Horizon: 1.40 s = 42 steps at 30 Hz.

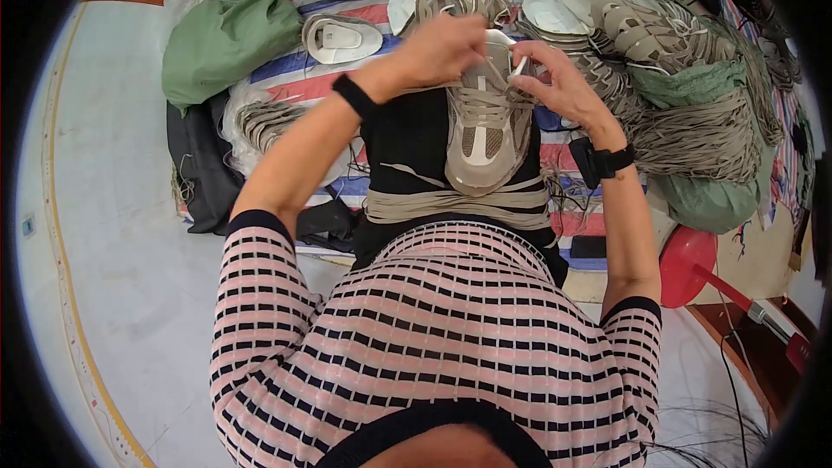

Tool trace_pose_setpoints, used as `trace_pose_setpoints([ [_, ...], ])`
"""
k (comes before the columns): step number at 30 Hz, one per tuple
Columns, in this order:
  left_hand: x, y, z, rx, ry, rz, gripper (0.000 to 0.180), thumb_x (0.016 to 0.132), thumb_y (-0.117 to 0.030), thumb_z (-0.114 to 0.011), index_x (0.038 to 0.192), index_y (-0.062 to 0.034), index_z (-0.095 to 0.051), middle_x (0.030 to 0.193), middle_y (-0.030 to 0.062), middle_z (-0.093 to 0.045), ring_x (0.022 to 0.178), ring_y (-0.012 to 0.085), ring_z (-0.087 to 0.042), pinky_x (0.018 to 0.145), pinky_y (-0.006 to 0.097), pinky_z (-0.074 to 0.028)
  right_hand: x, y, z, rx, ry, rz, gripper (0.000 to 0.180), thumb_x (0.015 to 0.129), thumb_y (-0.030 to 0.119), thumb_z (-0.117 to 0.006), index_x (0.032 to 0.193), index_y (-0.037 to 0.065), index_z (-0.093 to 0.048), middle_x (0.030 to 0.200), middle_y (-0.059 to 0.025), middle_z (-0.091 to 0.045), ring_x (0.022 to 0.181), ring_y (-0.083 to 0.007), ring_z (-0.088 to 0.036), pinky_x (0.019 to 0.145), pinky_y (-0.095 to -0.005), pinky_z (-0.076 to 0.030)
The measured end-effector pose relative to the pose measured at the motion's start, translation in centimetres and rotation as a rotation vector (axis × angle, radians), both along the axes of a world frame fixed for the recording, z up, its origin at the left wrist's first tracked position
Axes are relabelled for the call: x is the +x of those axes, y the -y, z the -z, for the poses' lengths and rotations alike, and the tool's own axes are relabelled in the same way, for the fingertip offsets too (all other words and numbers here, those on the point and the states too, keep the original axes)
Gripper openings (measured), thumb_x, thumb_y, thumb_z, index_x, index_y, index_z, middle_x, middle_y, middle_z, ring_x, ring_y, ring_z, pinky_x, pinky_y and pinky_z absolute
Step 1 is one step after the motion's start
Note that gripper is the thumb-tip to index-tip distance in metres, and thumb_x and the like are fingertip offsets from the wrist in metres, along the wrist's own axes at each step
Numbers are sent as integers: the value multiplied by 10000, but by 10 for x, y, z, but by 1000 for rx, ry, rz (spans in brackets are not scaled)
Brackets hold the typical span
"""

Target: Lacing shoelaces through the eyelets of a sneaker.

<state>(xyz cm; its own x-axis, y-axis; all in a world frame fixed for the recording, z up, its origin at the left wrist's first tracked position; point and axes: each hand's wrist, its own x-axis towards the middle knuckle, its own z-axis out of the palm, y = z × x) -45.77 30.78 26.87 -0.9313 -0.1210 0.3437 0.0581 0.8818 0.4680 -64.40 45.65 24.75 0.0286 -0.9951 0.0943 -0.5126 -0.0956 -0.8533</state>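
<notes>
A beige and grey sneaker upper (490, 160) lies on my black-clad lap, its toe toward me and laces crossing its front. My right hand (563, 85) pinches the right edge of its collar between thumb and fingers. Over the left side of the shoe opening, my left hand (440, 50) is closed with fingers bent together; what it grips, if anything, is hidden. A thin pale strand shows just below that hand, beside the upper. Across my thighs, near my waist, rests a bundle of beige shoelaces (459, 207).
A striped woven sheet (290, 82) carries stacked sneaker uppers (702, 30) and a single upper (341, 39). Green sacks (230, 48) stand at left and right. A thick hank of laces (693, 134) hangs at right, above a red round-based stand (689, 267).
</notes>
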Motion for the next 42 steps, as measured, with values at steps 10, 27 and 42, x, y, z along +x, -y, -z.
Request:
trace_pose_setpoints([
  [10,263,197,-93,-586,-163,-1148,194,818,-230,-585,810,-36,-590,778,120,-584,737,275,-568,668,364,-454,-6,2,-7,68,-81,-59,234,838,197,-584,1041,97,-523,1146,-28,-517,940,-171,-479,693,-271,-441],
  [27,267,149,-49,103,-362,-1275,246,877,-235,-559,954,-2,-555,788,55,-584,641,118,-562,627,248,-452,23,10,-38,-366,-579,-130,112,734,145,-645,837,128,-606,981,-54,-536,900,-257,-502,790,-355,-372],
  [42,178,101,-44,950,-550,-854,252,890,-146,-457,661,-41,-465,1026,164,-624,962,219,-573,899,336,-420,22,18,-39,-21,133,-466,99,721,50,-634,760,5,-556,853,-18,-510,704,-136,-489,628,-290,-410],
])
